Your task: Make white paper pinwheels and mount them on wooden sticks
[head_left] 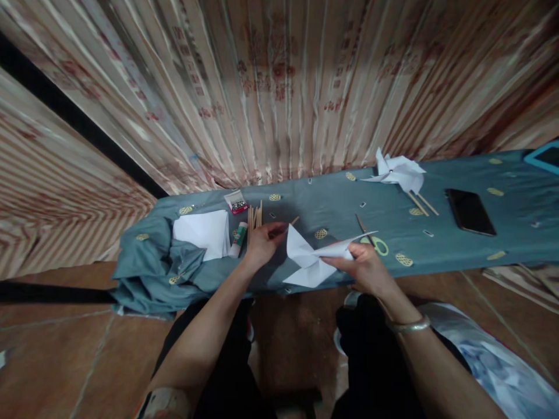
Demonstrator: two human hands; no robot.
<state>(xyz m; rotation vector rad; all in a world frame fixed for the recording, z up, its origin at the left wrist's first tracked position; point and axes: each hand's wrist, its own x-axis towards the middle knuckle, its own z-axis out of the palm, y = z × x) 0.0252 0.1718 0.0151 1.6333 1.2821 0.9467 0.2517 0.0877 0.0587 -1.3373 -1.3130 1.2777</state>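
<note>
In my right hand (367, 265) is a white paper pinwheel (311, 256), gripped by one blade between thumb and fingers. My left hand (263, 243) is just left of its blades, thumb and fingertips closed together. A short piece of wooden stick (296, 220) shows past those fingertips; whether they hold it I cannot make out. Left of my left hand lie a bundle of wooden sticks (255, 217), a glue stick (238, 240) and an open small box of metal pins (236, 203). Scissors with green handles (379, 245) lie just beyond my right hand.
A stack of white paper (203, 231) lies at the left of the cloth-covered bench (332, 198). Toward the right are paper pinwheels on sticks (399, 171), a black phone (470, 212) and a blue-edged device (544, 158). A curtain (279, 87) hangs behind.
</note>
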